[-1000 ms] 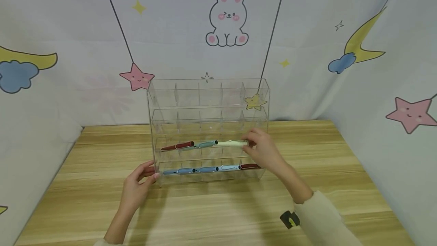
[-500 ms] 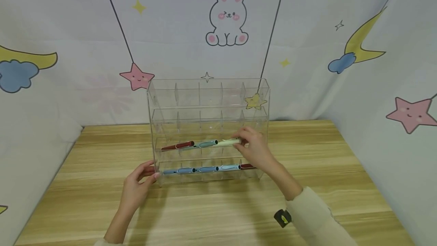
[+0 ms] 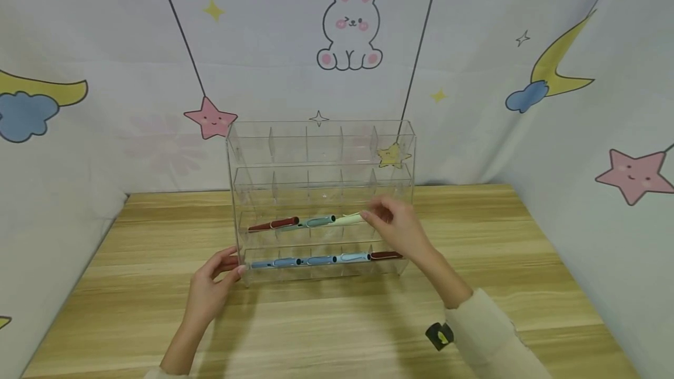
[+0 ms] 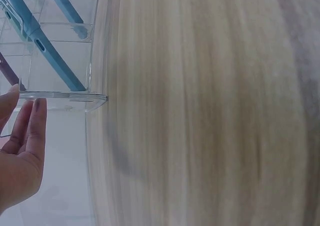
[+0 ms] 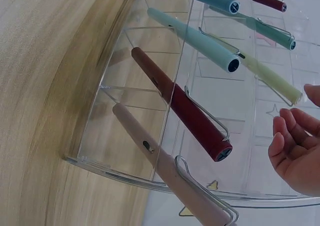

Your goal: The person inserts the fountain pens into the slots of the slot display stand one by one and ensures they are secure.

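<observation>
A clear acrylic pen rack (image 3: 322, 174) stands on the table. My left hand (image 3: 210, 288) grips its left side panel near the bottom, thumb in front and fingers outside, as the left wrist view shows. My right hand (image 3: 397, 230) is at the cap end of a pale yellow-green pen (image 3: 348, 220) in the rack's third row. In the right wrist view its loosely bent fingers sit just off that pen's end. Left of this pen lie a teal pen (image 3: 318, 221) and a dark red pen (image 3: 274, 224).
The bottom row holds several pens: blue pens (image 3: 321, 261), a light blue pen (image 3: 354, 258), a dark red pen (image 3: 384, 255) and a pink pen (image 5: 150, 146). A black tag (image 3: 439, 336) is by the right sleeve. A patterned white curtain (image 3: 279, 34) hangs behind the table.
My right hand moved left along the pale pen, then drew back slightly to the right, its fingers coming off the pen's end. The left hand stays on the rack.
</observation>
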The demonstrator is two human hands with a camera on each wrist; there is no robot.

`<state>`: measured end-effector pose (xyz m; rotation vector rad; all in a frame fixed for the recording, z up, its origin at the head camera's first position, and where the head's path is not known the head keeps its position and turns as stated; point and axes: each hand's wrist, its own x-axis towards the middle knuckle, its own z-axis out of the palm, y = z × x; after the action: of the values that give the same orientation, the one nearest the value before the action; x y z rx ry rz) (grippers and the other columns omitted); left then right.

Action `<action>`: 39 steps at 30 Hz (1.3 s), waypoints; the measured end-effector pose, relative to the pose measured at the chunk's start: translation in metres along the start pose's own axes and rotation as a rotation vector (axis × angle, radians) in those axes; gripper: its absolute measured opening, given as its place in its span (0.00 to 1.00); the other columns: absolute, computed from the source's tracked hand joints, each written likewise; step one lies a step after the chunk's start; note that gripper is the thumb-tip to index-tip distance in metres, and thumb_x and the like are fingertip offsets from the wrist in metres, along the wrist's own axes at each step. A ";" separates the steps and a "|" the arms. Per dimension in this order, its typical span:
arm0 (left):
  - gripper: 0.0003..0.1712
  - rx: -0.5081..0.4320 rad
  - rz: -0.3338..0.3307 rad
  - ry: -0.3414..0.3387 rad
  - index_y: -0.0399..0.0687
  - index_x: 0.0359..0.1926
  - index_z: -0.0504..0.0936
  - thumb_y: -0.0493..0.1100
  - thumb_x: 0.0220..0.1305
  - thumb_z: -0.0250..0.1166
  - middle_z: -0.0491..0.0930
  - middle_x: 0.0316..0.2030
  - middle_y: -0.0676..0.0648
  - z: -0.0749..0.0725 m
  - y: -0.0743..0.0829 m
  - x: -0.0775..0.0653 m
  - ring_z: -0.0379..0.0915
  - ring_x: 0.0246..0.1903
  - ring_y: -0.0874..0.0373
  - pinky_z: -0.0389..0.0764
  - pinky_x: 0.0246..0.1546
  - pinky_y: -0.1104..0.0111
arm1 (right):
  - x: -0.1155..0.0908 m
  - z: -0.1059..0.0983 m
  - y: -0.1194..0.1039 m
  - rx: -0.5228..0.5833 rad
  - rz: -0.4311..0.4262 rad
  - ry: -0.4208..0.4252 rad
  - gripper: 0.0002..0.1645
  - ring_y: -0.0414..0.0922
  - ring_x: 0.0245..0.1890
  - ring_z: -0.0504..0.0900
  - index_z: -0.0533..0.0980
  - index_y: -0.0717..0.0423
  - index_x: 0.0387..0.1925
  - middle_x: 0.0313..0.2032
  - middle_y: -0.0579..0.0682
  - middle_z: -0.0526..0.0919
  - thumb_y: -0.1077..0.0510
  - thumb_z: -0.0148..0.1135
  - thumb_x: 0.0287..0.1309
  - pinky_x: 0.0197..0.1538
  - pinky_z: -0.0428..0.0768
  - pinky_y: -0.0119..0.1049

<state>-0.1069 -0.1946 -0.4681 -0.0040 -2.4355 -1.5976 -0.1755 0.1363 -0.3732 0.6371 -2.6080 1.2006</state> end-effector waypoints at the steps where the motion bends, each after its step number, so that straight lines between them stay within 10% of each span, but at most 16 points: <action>1: 0.20 0.000 0.000 0.000 0.36 0.53 0.73 0.32 0.59 0.62 0.77 0.42 0.37 0.000 0.000 0.000 0.69 0.37 0.76 0.75 0.33 0.80 | 0.000 0.000 0.001 -0.003 0.003 -0.005 0.09 0.40 0.23 0.71 0.78 0.60 0.34 0.24 0.45 0.76 0.57 0.61 0.58 0.27 0.73 0.32; 23: 0.21 0.013 -0.023 -0.003 0.39 0.55 0.73 0.35 0.60 0.62 0.77 0.44 0.38 0.002 0.000 -0.002 0.74 0.41 0.62 0.75 0.34 0.79 | -0.004 -0.007 0.006 0.066 -0.068 -0.085 0.09 0.44 0.33 0.77 0.78 0.63 0.38 0.33 0.51 0.80 0.65 0.63 0.53 0.36 0.78 0.35; 29: 0.22 0.015 -0.028 -0.015 0.38 0.56 0.72 0.35 0.60 0.62 0.76 0.45 0.37 0.001 -0.002 -0.002 0.71 0.39 0.72 0.76 0.34 0.79 | -0.009 -0.019 0.011 0.080 -0.012 -0.101 0.12 0.43 0.34 0.76 0.77 0.62 0.42 0.35 0.49 0.80 0.64 0.63 0.54 0.38 0.78 0.36; 35: 0.25 0.125 0.026 -0.065 0.37 0.60 0.68 0.41 0.65 0.58 0.74 0.49 0.34 -0.005 -0.003 -0.004 0.73 0.47 0.47 0.79 0.40 0.58 | -0.022 -0.044 0.032 -0.009 0.029 -0.028 0.15 0.44 0.34 0.75 0.75 0.62 0.47 0.36 0.51 0.78 0.60 0.59 0.59 0.36 0.76 0.38; 39: 0.31 0.288 0.093 -0.093 0.35 0.65 0.60 0.47 0.67 0.54 0.63 0.58 0.30 -0.014 -0.005 -0.008 0.58 0.57 0.33 0.63 0.51 0.40 | -0.036 -0.060 0.051 -0.171 0.054 0.023 0.24 0.55 0.44 0.73 0.69 0.66 0.54 0.47 0.61 0.75 0.53 0.55 0.62 0.45 0.73 0.50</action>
<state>-0.0975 -0.2086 -0.4683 -0.1438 -2.6717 -1.2237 -0.1670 0.2219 -0.3813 0.5198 -2.6865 0.9783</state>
